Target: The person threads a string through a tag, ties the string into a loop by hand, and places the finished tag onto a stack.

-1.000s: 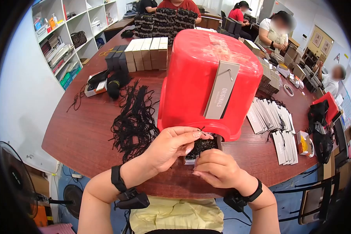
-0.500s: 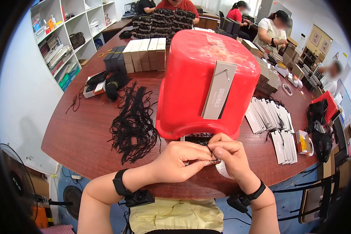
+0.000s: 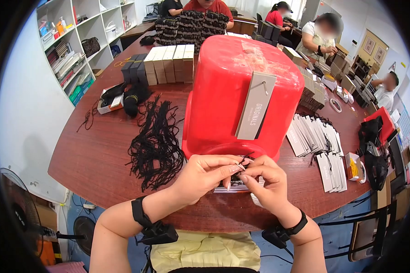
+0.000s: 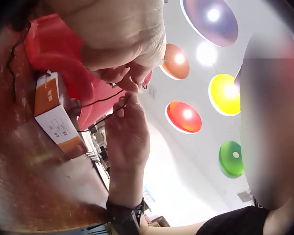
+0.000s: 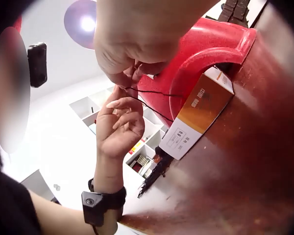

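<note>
Centrally, we record one black cord (image 5: pixel 154 92), its thin strands running from the fingertips toward the small box below, in front of the red stool. Left hand (image 3: pixel 204 178): thumb and forefinger pinch the cord. Right hand (image 3: pixel 269 183): thumb and fingertips pinch it as well, just beside the left. Where the fingers meet, we cannot tell the exact form of the small piece of cord between them.

Beneath the hands we list one orange-and-white box (image 4: pixel 55 126), set on the desk (image 3: pixel 93 157) at the arched opening of the red stool (image 3: pixel 218 95). To the stool's upright face, one grey card (image 3: pixel 255 109) lettered "ORIGINALS", slightly tilted.

Left of the stool, one loose heap of black cords (image 3: pixel 155 145); behind it, one small carton (image 3: pixel 110 107) with dark items inside, a row of dark blocks (image 3: pixel 134 70) and pale card stacks (image 3: pixel 168 63). Right of the stool, we count two overlapping groups of cards: an upper fan (image 3: pixel 312 136) and a lower bundle (image 3: pixel 331 170), with black cords among them. Near these, one open box (image 3: pixel 353 166) with yellow contents.

At the far side, we enter piled black bundles (image 3: pixel 191 27), several seated people and, to the left, white shelving (image 3: pixel 84 38).
</note>
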### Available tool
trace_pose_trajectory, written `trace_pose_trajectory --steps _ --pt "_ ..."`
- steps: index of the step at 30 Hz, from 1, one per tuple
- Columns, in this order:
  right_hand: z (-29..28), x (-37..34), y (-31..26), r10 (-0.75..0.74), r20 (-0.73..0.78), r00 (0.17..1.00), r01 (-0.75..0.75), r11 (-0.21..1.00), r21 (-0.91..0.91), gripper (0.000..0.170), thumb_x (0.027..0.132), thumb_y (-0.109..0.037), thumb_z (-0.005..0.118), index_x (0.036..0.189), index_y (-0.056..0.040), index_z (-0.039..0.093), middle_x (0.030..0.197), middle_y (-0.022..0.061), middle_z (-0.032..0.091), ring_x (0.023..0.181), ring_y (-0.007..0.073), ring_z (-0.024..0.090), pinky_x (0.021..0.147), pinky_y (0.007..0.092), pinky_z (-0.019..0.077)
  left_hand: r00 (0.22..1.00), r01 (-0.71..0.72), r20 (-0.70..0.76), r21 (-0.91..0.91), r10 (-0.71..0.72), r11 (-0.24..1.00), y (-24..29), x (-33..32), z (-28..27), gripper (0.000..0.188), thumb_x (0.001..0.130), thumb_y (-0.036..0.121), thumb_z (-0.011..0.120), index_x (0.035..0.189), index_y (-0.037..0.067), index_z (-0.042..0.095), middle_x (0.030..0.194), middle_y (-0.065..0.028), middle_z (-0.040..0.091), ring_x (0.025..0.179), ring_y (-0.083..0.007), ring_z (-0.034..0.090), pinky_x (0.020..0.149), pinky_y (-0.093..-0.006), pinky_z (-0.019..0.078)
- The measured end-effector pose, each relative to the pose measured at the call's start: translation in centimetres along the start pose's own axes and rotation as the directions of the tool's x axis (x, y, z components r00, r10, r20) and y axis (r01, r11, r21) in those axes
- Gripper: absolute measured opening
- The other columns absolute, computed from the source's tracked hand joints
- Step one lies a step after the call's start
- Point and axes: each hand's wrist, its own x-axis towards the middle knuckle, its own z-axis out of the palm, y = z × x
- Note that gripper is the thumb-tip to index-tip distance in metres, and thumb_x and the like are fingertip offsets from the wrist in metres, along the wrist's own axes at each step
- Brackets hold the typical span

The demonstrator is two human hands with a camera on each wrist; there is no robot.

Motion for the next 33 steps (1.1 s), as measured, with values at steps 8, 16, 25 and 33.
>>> trace_pose_trajectory --steps 8,16,25,33 --pt "-0.3 0.2 0.0 -0.009 -0.008 1.000 0.010 1.000 0.022 0.013 0.069 0.001 0.061 0.082 -0.0024 0.061 0.079 0.0045 0.053 0.061 0.0062 0.048 0.051 0.0168 0.0378 0.998 0.032 0.053 -0.128 -0.025 0.991 -0.9 0.0 -0.7 0.016 0.080 0.006 0.052 0.092 -0.002 0.060 0.088 -0.0076 0.060 0.057 -0.0036 0.044 0.048 -0.0162 0.0335" --pt "-0.6 0.2 -0.3 0.141 -0.072 0.987 -0.107 0.929 0.355 0.015 0.074 0.002 0.056 0.088 0.0019 0.060 0.085 0.0068 0.053 0.070 0.0096 0.049 0.062 0.0189 0.0380 0.994 0.025 0.104 0.054 -0.031 0.998 -0.6 -0.3 0.0 0.015 0.080 0.005 0.052 0.091 -0.002 0.060 0.088 -0.0076 0.061 0.059 -0.0044 0.046 0.050 -0.0164 0.0354" --pt "-0.6 0.2 -0.5 0.145 -0.053 0.988 -0.119 0.933 0.341 0.011 0.075 0.001 0.056 0.085 0.0016 0.062 0.078 0.0064 0.055 0.067 0.0095 0.051 0.059 0.0194 0.0399 0.992 0.050 0.115 0.003 -0.050 0.999 -0.6 -0.2 -0.1 0.016 0.081 0.006 0.050 0.091 -0.003 0.059 0.086 -0.0082 0.061 0.057 -0.0057 0.046 0.048 -0.0180 0.0366" --pt "-0.7 0.2 -0.5 0.080 -0.011 0.997 -0.078 0.983 0.165 0.012 0.074 -0.001 0.059 0.084 -0.0024 0.064 0.074 0.0037 0.055 0.064 0.0081 0.050 0.055 0.0189 0.0386 0.991 0.080 0.105 0.051 -0.085 0.996 -1.0 -0.1 0.0 0.015 0.081 0.008 0.053 0.090 -0.002 0.060 0.073 -0.0028 0.060 0.051 -0.0035 0.042 0.044 -0.0172 0.0343"
